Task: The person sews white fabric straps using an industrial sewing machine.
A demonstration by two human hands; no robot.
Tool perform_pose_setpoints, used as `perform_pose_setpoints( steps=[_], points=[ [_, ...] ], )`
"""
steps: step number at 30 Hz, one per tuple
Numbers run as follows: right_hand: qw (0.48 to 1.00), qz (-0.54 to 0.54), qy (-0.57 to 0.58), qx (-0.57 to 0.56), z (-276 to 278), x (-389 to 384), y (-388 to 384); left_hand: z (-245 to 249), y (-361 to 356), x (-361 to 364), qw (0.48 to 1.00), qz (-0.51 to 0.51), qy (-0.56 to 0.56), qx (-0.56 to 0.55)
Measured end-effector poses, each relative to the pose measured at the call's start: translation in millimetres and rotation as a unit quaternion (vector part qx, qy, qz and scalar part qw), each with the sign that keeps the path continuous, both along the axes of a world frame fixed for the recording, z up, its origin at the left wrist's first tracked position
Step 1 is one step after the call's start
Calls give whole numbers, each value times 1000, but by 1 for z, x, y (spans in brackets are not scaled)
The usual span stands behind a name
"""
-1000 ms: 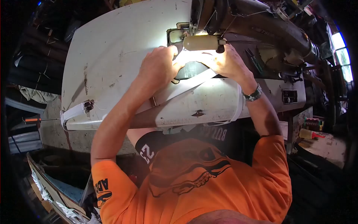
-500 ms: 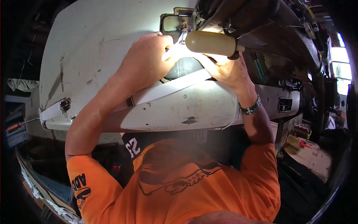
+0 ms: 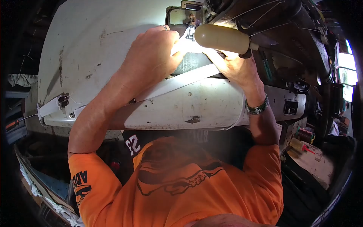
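Under bright glare, my left hand point(image 3: 153, 53) is curled beside an opening in the pale panel point(image 3: 90, 56), with a ring on one finger. On the other side of the opening is my right hand point(image 3: 240, 70), its fingertips partly behind a rounded tan cylinder point(image 3: 221, 38). Both sets of fingertips meet near a small metal fitting point(image 3: 190, 32); glare hides what they pinch. Below them a white strap point(image 3: 185, 84) slants across the panel and passes by my right hand. A dark grey surface point(image 3: 191, 63) shows between my hands.
Dark machine parts with thin wires point(image 3: 264, 19) fill the upper right. A teal-handled tool point(image 3: 267, 69) lies right of my right hand. At the far left, a screwdriver point(image 3: 13, 125) points to the panel's edge. Spools point(image 3: 305, 134) and a red-tipped tube point(image 3: 298, 145) sit lower right.
The view has shifted slightly, so the cylinder and fitting appear further right. Both hands stay at the same opening, with my left fingers slightly raised.
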State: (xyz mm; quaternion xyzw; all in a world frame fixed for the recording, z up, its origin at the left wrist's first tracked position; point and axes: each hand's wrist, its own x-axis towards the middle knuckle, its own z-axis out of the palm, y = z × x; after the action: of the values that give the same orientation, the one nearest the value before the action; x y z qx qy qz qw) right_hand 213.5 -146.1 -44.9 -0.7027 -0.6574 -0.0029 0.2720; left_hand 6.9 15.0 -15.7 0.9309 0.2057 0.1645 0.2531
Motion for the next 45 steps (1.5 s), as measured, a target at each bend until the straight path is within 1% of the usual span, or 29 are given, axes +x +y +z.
perform_pose_setpoints(
  steps=[1, 4, 7, 10, 13, 16, 19, 22, 25, 28, 31, 33, 37, 39, 41, 42, 44, 45],
  points=[
    [1000, 5, -1, 5, 1, 0, 0, 1, 0, 0, 1000, 0, -3, 4],
    [998, -1, 54, 33, -3, 1, 2, 0, 2, 1, 1000, -6, 12, 9],
    [1000, 5, -15, 26, -4, 4, 1, 1, 2, -1, 1000, -10, 9, 18],
    [1000, 2, 23, -4, 0, 5, 2, -5, 3, 0, 999, -20, -12, 30],
    [998, -21, 54, 15, 2, 3, 4, 0, 3, 2, 999, -21, -5, 36],
    [998, 19, 37, 45, 4, 7, 9, 2, 2, 4, 1000, -11, 22, 13],
    [999, 22, 29, 34, 5, 8, 10, 1, -2, 3, 1000, -1, 16, 5],
    [996, 51, 1, 79, 3, 11, 14, 4, -5, 2, 1000, -3, 4, 12],
    [998, 19, 29, 57, 3, 12, 13, -2, -6, 5, 1000, 11, -22, 14],
    [999, 11, 24, 39, 7, 11, 12, -1, -9, 4, 1000, 9, -20, 12],
    [998, 19, -51, 22, 5, 18, 10, -2, -12, 6, 999, 20, -40, -16],
    [996, -3, -88, 16, 1, 20, 10, 2, -13, 7, 999, 35, -20, -21],
    [985, 7, -165, 41, -12, 29, 7, 9, -17, 6, 997, 48, -5, -57],
    [979, 18, -193, 58, -18, 32, 7, 0, -16, 7, 997, 47, -31, -46],
    [986, 9, -162, 46, -17, 34, 10, -2, -15, 8, 997, 46, -47, -43],
    [993, -5, -117, 25, -16, 33, 9, -1, -16, 7, 997, 47, -48, -47],
    [993, -3, -115, 18, -17, 35, 9, -1, -16, 8, 997, 45, -46, -53],
    [987, 14, -157, 32, -21, 38, 9, 0, -16, 7, 997, 45, -42, -55]
  ],
)
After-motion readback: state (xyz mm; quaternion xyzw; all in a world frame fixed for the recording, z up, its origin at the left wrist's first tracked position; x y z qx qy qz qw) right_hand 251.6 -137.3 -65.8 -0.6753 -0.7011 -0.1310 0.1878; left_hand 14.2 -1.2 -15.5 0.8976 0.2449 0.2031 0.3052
